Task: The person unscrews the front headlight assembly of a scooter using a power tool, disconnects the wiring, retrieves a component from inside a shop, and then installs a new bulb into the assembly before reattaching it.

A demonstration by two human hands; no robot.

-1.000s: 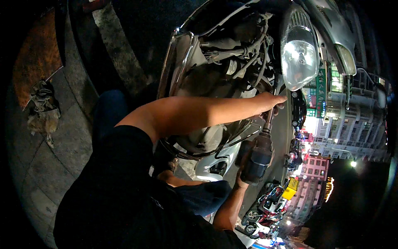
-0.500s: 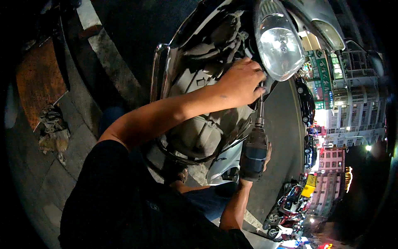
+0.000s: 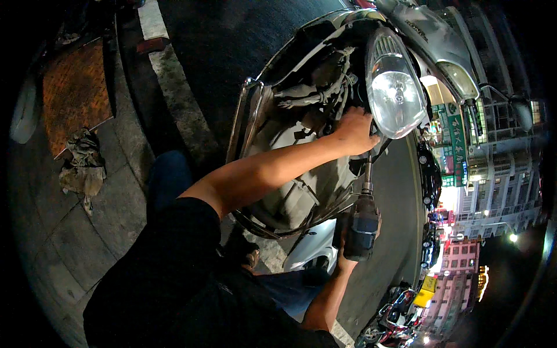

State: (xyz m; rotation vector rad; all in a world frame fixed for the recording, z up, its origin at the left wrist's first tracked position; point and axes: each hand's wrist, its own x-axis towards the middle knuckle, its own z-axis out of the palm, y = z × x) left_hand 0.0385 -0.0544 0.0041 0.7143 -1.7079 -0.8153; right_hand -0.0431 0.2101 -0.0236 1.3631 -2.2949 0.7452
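my left hand [image 3: 353,130] grips beside the headlight [image 3: 396,93]; my right hand [image 3: 353,246], at six o'clock, holds the power driver [image 3: 362,223] upright

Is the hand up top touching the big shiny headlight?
Touching. In the head view the left hand lies against the headlight's edge with no gap.

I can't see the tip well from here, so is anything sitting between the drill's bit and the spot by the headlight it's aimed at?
Yes: the left hand lies over the bit's upper end beside the headlight, hiding the tip. The right hand grips the power driver below; nothing else crosses the exposed bit shaft.
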